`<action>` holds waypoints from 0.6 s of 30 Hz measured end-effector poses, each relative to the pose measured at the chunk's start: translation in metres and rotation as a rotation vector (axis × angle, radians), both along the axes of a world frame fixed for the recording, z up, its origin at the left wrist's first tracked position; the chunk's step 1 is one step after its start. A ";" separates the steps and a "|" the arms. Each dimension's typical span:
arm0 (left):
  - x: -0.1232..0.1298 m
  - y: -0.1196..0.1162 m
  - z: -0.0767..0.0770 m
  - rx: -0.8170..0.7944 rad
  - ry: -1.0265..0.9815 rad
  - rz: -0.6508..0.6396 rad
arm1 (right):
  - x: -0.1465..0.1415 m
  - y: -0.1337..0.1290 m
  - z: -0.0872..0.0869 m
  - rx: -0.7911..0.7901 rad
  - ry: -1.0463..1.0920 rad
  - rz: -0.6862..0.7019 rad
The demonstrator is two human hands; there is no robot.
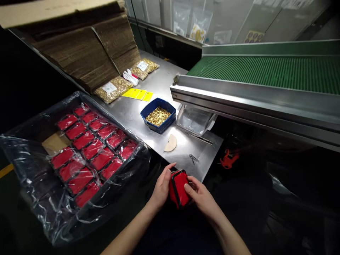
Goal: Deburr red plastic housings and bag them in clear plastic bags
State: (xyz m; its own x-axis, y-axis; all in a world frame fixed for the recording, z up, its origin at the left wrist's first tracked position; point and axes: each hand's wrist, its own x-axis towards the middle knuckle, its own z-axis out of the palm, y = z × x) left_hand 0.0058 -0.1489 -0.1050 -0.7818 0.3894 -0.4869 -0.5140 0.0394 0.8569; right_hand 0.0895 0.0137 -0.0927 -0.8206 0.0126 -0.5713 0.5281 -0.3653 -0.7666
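Note:
Between my two hands, in front of the metal table's near edge, is a small red pouch (182,189) with black trim. My left hand (162,186) is against its left side, the fingers reaching behind it. On the other side my right hand (200,193) grips it, thumb across the red face. Beyond them on the table (183,156) lie a nail clipper (193,158) and a round tan disc (170,143) with a notch. A blue bin (159,129) farther back contains many small gold-coloured metal pieces (158,116).
At left, a plastic-lined box (34,141) contains several red pouches (85,140). Stacked cardboard (87,53), bags of gold pieces (113,88), white gloves (130,77) and yellow labels (136,94) occupy the back. A green conveyor (265,72) runs right, above a clear tray (193,120).

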 end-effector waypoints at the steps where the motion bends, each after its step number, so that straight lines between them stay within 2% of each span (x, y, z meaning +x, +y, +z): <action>1: -0.008 0.001 -0.003 -0.040 0.004 0.016 | -0.005 0.001 -0.004 0.036 -0.007 -0.030; 5: -0.030 0.005 -0.006 -0.029 -0.065 0.027 | -0.023 0.000 -0.022 0.134 -0.061 -0.164; 10: -0.029 0.001 -0.004 0.066 -0.073 -0.013 | -0.034 -0.012 -0.034 0.249 -0.078 -0.237; 14: -0.019 -0.001 0.000 0.240 -0.202 0.006 | -0.029 -0.020 -0.031 0.364 0.001 -0.213; 18: -0.009 -0.001 0.006 0.296 -0.291 0.042 | -0.022 -0.027 -0.021 0.617 -0.005 -0.139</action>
